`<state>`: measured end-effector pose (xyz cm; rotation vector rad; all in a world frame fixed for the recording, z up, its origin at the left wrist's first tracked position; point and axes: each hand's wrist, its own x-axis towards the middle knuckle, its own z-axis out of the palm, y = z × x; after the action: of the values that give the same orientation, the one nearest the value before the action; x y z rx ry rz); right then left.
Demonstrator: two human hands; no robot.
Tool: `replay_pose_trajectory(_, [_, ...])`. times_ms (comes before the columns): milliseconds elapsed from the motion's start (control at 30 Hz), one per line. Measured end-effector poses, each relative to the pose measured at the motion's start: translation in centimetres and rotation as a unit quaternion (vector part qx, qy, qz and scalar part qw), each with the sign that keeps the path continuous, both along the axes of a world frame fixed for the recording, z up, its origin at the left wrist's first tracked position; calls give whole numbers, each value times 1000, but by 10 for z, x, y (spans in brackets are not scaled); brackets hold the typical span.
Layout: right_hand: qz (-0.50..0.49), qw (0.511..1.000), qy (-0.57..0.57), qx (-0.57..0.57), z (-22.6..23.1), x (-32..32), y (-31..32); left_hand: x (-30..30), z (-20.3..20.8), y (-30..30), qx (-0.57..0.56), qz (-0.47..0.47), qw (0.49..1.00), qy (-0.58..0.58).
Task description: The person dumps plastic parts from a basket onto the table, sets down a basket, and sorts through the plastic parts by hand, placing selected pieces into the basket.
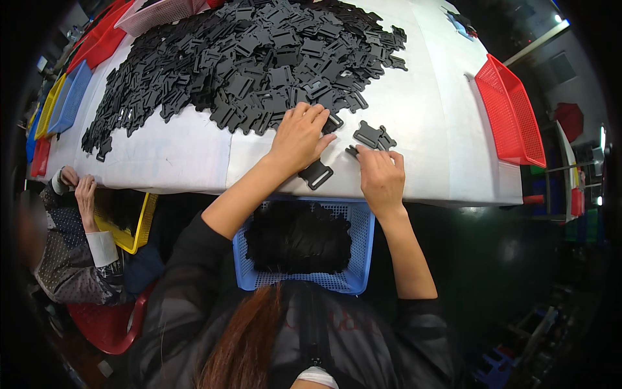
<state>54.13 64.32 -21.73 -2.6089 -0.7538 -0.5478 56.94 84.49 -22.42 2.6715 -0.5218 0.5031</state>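
A large pile of black plastic buckles (pixel 240 84) covers the far part of the white table. My left hand (pixel 299 135) is at the pile's near edge, its fingers curled over a black buckle (pixel 333 124) that sticks out by the thumb. Below that hand a single buckle (pixel 316 174) lies near the table's front edge. My right hand (pixel 381 174) is closed at the fingertips, with the end of a small dark piece (pixel 352 150) showing beside them; the rest is hidden. Just beyond my right fingertips lie overlapping buckles (pixel 368 133).
Below the table edge, a blue basket (pixel 363 253) holds many black pieces. A red basket (pixel 512 110) stands at the table's right side. Blue (pixel 72 97) and yellow (pixel 53 107) baskets line the left. A co-worker's hands (pixel 84 194) rest at the left table edge, above a yellow basket (pixel 144 223).
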Motion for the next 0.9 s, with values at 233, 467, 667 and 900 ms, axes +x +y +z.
replay_pose_trajectory(233, [-65,998,3,7,2,38,-28,4,9,-3,-22,-25,999,-34])
replay_pose_trajectory(467, [-59,998,10,19,-9,51,-28,-1,18,10,-233,38,962,134])
replay_pose_trajectory(667, [-111,974,167,104,-14,8,-72,-26,25,38,-227,66,971,28])
replay_pose_trajectory(900, [-82,991,87,61,-15,14,-47,-61,13,11,-176,-2,984,-16])
